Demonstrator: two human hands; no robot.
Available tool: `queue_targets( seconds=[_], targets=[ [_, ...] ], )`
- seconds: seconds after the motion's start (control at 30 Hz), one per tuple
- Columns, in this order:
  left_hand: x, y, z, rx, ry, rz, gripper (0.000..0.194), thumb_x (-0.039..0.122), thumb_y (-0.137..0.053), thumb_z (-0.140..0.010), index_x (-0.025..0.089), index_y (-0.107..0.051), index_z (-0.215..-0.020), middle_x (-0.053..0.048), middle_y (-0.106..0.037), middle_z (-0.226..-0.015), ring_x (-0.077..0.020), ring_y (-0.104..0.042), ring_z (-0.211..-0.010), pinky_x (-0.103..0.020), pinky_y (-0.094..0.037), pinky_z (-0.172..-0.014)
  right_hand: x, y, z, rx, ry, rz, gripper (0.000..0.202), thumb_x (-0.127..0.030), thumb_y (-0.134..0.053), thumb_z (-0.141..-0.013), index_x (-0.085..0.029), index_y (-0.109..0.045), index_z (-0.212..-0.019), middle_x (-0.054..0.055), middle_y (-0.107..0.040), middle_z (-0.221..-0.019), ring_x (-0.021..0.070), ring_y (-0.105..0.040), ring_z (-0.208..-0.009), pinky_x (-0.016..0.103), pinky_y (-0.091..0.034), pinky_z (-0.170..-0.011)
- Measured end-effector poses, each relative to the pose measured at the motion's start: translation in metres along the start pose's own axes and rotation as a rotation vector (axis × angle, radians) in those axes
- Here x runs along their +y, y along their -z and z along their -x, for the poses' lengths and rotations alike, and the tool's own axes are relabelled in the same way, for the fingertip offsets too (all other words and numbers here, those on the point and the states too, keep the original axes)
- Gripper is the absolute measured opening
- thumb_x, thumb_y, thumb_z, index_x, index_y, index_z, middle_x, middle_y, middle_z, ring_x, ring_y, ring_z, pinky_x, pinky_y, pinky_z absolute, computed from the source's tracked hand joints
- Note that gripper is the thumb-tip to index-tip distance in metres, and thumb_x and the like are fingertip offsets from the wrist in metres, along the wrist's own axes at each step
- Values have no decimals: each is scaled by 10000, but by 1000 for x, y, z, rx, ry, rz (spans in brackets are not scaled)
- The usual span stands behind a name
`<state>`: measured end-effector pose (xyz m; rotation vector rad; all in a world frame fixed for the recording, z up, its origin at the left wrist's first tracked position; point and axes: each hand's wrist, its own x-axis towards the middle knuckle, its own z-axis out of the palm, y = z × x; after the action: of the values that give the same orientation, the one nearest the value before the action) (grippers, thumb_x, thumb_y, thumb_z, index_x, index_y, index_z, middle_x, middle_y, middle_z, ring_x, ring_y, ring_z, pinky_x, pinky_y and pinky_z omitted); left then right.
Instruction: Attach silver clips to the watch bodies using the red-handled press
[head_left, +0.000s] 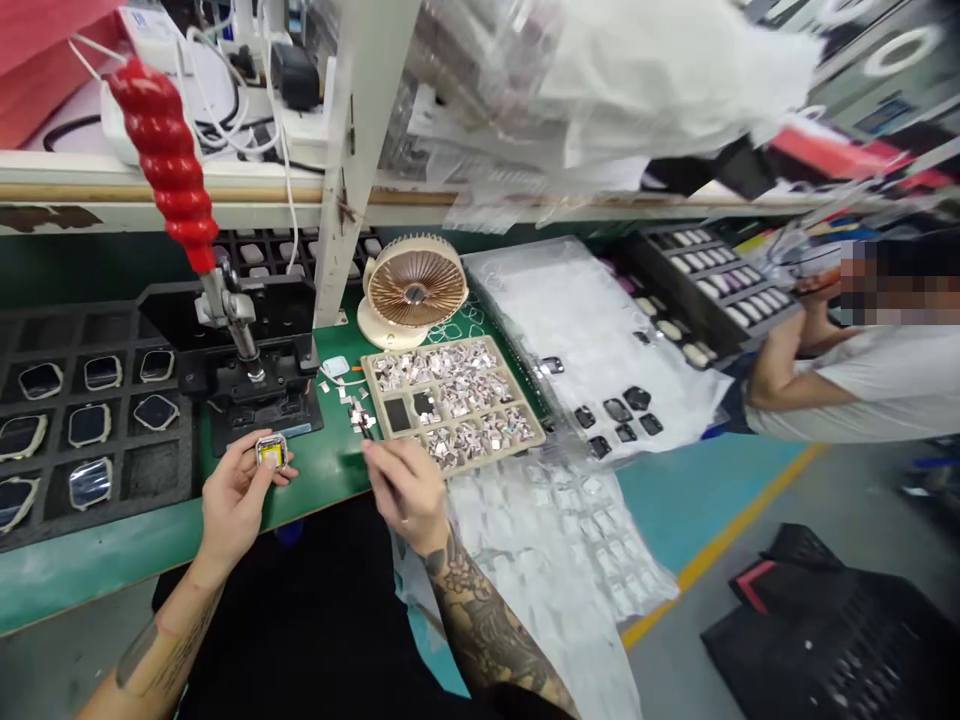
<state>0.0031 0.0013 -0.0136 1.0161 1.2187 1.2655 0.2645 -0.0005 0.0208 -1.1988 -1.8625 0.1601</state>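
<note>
A small watch case (271, 452) with a silver rim and a yellow patch inside is pinched between the thumb and fingers of my left hand (241, 487), over the front of the green bench. My right hand (407, 488) is closed on thin dark tweezers (365, 431), pointing at a loose pile of small pale parts (360, 412) on the mat. Whether the tips grip a part is too small to tell. Just beyond my right hand lies a beige compartment tray (365, 362), holding many small pinkish-white pieces and some black ones.
A press with a red handle (166, 160) stands behind my left hand. Left of it, a black foam tray (159, 468) holds several watch faces. A beige fan (416, 290) sits behind the parts tray. Rightward, black frames (618, 410) lie on white sheeting; a co-worker (847, 375) is beyond.
</note>
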Motion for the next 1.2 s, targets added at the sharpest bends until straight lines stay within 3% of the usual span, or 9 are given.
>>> queue_targets(
  seconds=[0.1,0.23,0.33,0.47,0.57,0.7,0.83,0.97,1.2],
  targets=[
    [0,1,-1,-8,-15,-16,475,431,-774,-1026,160,-650,-1396,-119,-841,-1074,-234,-829,-832,-343,-672,-738,-14,-27,5,-265,140,190,396,-134,-592,-1056,-248,-709,-1417,89,-797,-1092,240,-725,-984,420,-560,-860],
    [-3,3,1,-22,-27,-35,482,422,-757,-1039,162,-648,-1430,-131,-838,-1120,-243,-833,-872,-357,-680,-759,-13,-40,-2,-436,187,396,378,-140,-552,-1083,-175,-665,-1442,124,-777,-1197,280,-658,-1140,474,-513,-1001],
    [-4,4,2,-43,-35,-38,478,393,-737,-1056,172,-638,-1468,-130,-835,-1146,-233,-830,-894,-353,-676,-787,-3,-26,-8,-376,122,368,383,-96,-541,-1073,-176,-663,-1427,113,-765,-1236,271,-636,-1168,463,-498,-1009],
    [-4,4,2,-57,-37,-42,506,387,-716,-1070,181,-599,-1517,-125,-837,-1140,-229,-828,-892,-345,-666,-773,21,8,-22,-231,-104,308,218,-156,-579,-1082,-213,-728,-1230,90,-757,-1138,266,-641,-1068,453,-505,-922],
    [-4,3,1,-62,-30,-47,516,378,-722,-1067,194,-568,-1524,-116,-840,-1138,-221,-827,-881,-343,-661,-783,30,21,-32,-276,-147,256,187,-186,-585,-1084,-230,-729,-1196,87,-750,-1147,277,-650,-1086,459,-516,-939],
    [-4,3,1,-64,-35,-51,368,379,-732,-1059,192,-619,-1355,-127,-833,-1188,-223,-830,-882,-346,-659,-783,26,17,-32,-367,-122,217,215,-196,-584,-1081,-235,-712,-1249,95,-752,-1208,291,-654,-1124,459,-519,-939],
    [-4,4,1,-93,-41,-67,302,370,-714,-1070,191,-623,-1295,-129,-828,-1182,-227,-829,-898,-352,-662,-800,34,18,-24,-288,-175,226,228,-210,-568,-1081,-236,-718,-1251,105,-750,-1197,298,-665,-1121,477,-530,-982],
    [-4,5,1,-111,-41,-99,288,356,-703,-1075,193,-633,-1302,-122,-822,-1177,-226,-823,-917,-355,-661,-818,59,42,-18,-249,-245,299,265,-207,-515,-1087,-218,-732,-1239,118,-752,-1166,307,-680,-1128,481,-543,-1009],
    [-5,6,0,-117,-63,-134,281,348,-723,-1062,202,-653,-1292,-106,-812,-1162,-225,-822,-922,-342,-670,-794,78,79,-19,-407,-307,380,292,-219,-499,-1092,-199,-766,-1208,121,-762,-1155,299,-685,-1110,439,-545,-991]
  ],
)
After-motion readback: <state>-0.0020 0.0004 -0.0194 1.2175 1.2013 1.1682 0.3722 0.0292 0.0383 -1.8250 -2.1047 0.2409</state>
